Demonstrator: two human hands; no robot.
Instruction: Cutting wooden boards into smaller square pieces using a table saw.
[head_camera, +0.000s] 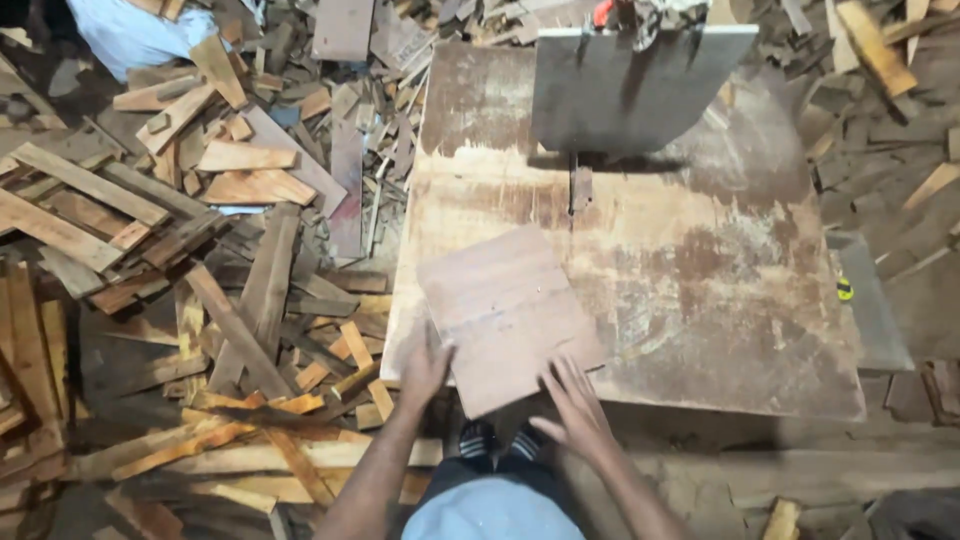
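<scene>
Head view, looking straight down. I have both hands on 1 board (505, 315), a flat reddish-brown panel lying on the table (700, 300) at its near-left part, turned so that 1 corner points toward the blade (578, 185) and the opposite corner overhangs the near edge. My left hand (425, 368) rests at the board's near-left edge, fingers spread and laid flat against it, not curled around anything. My right hand (572, 398) sits at the board's near-right edge, fingers also spread and extended, tips on the wood; I cannot tell whether the thumb hooks under the edge. Neither hand is clenched. The table top is worn plywood, pale and scuffed with darker stains toward the far side. The blade stands in a narrow slot just beyond the board's far corner, close but apart from it. Behind the blade a grey metal guard (635, 85) rises from the far edge and casts a shadow on the top. To the left, the floor is covered by a scrap pile (180, 250) of offcuts, strips and planks, lying in all directions. More offcuts (880, 60) lie at the far right. A pale blue sack (130, 35) shows at the far left corner. My feet (497, 440) are just below the near edge.
</scene>
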